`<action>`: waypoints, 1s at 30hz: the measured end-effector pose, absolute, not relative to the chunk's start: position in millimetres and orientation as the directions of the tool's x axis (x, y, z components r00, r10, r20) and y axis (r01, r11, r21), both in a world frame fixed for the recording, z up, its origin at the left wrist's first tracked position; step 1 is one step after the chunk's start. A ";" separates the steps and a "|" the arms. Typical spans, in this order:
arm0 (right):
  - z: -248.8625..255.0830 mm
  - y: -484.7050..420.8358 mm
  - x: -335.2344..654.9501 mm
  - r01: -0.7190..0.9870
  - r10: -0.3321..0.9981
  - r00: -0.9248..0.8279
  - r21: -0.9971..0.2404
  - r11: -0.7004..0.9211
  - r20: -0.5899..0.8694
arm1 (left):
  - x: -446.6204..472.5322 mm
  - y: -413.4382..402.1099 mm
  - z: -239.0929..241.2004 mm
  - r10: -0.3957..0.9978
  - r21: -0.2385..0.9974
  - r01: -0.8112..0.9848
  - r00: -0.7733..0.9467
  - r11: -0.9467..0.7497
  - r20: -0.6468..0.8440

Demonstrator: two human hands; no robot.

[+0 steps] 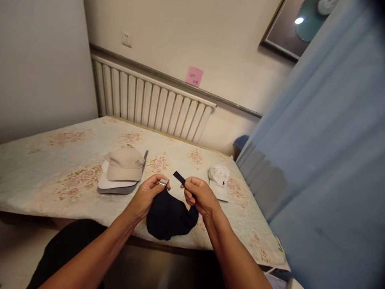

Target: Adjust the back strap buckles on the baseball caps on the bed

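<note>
A black baseball cap (168, 216) hangs between my two hands above the bed's front edge, its back strap undone. My left hand (153, 190) pinches the silver metal buckle (163, 182) at one end of the strap. In my right hand (200, 194) is the strap's loose black end (179, 177), which points up and left toward the buckle, apart from it. To the left lies a stack of caps, with a beige cap (124, 162) on top of a white one (105, 180) and a grey one (120, 190). A white cap (219, 180) with a small dark logo sits to the right.
The caps lie on a bed with a floral cover (75, 182). Behind it is a white radiator (150, 100) along the wall, with a pink note (194, 76) above. A blue curtain (325, 160) hangs at the right side.
</note>
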State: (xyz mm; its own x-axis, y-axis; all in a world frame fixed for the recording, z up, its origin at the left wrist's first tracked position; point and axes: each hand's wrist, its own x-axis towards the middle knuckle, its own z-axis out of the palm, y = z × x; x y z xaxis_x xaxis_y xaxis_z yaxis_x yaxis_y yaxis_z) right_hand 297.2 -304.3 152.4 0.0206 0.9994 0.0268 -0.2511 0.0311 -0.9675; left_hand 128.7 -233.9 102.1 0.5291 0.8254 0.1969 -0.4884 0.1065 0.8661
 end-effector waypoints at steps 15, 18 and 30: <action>137.8 -300.6 272.7 -0.330 0.999 0.040 -0.944 0.007 -0.007 | 133.8 -240.9 95.2 0.834 0.715 -0.655 0.518 0.245 0.188; 135.3 -299.4 271.2 -0.364 0.999 0.039 -0.931 0.015 0.001 | 134.4 -241.0 94.0 0.843 0.693 -0.673 0.508 0.260 0.178; 134.8 -298.5 271.8 -0.357 0.998 0.056 -0.934 -0.008 -0.030 | 137.0 -239.7 91.9 0.844 0.706 -0.661 0.508 0.253 0.174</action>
